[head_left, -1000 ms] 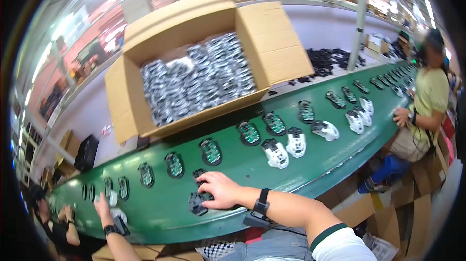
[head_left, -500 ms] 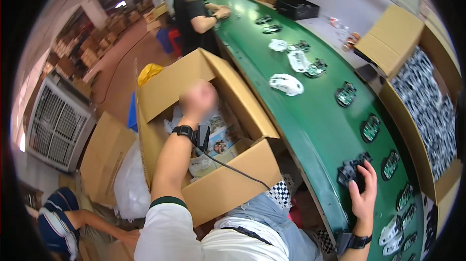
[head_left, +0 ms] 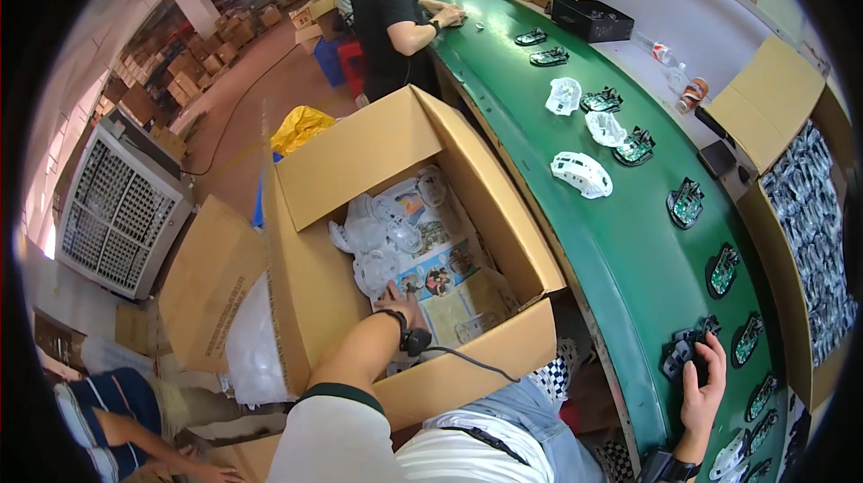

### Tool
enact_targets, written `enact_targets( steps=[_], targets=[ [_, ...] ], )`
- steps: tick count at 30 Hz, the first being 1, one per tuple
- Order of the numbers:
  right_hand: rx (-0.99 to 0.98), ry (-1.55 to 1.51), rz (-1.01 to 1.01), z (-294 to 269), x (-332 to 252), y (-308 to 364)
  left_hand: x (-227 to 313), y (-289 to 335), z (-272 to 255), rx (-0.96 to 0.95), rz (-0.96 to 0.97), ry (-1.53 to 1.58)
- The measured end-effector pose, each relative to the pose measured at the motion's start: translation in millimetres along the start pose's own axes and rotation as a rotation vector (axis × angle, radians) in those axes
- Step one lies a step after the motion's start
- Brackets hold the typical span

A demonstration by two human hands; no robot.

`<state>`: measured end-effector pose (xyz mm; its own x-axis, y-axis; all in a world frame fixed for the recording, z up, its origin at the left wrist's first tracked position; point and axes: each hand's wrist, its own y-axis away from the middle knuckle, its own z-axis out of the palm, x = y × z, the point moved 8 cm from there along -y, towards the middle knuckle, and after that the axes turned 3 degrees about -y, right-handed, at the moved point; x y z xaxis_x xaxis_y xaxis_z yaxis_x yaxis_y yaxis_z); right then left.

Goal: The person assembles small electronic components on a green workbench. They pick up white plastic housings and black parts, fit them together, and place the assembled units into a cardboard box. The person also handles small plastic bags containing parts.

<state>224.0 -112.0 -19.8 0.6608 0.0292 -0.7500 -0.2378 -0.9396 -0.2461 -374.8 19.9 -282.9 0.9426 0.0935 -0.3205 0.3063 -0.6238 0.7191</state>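
My left hand (head_left: 402, 305) is down inside an open cardboard box (head_left: 360, 179), its fingers stretched out beside clear-wrapped white plastic shells (head_left: 373, 227). It holds nothing I can see, though some fingertips are hard to make out. On the green conveyor belt (head_left: 620, 276), my right hand (head_left: 704, 389) curls its thumb and fingers around the edge of a black computer mouse part (head_left: 680, 355). White mouse shells (head_left: 582, 174) and mouse bases with green circuit boards (head_left: 686, 204) lie further up the belt.
A carton of wrapped dark parts (head_left: 809, 240) stands beyond the belt at right. Up the belt a person in black (head_left: 395, 25) works; another person's arm (head_left: 135, 434) shows at lower left. An air cooler (head_left: 121, 204) stands at left. A cable (head_left: 472, 360) trails from my left wrist.
My left hand, raised over the box before, has gone down and nearer to me among the shells. My right hand stays at the black mouse part. The whole view has shifted.
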Motion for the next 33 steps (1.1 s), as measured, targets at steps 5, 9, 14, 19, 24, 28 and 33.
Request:
enact_targets(
  steps=[5, 9, 14, 19, 24, 28, 33],
  targets=[
    [-0.009, -0.021, 0.031, 5, 0, 0, -3, 11, -11, 0.049, 0.152, -0.113],
    [0.015, -0.032, 0.039, 9, -6, -3, -42, -3, -47, 0.135, 0.109, 0.186],
    [0.083, -0.001, 0.046, -16, -3, 8, -50, -8, -134, 0.780, 0.016, 0.483],
    [0.087, 0.013, -0.223, -3, -10, -14, -21, -55, -144, 0.723, 0.293, 0.557],
    [0.176, -0.061, -0.140, -10, 0, 1, 100, 38, -244, 0.747, 0.642, 0.620],
    [0.258, -0.037, -0.100, -13, 10, 18, 175, 91, -279, 0.667, 0.849, 0.562],
    [0.281, 0.002, -0.104, 0, 10, 6, 214, 132, -302, 0.603, 0.969, 0.550]
  ],
)
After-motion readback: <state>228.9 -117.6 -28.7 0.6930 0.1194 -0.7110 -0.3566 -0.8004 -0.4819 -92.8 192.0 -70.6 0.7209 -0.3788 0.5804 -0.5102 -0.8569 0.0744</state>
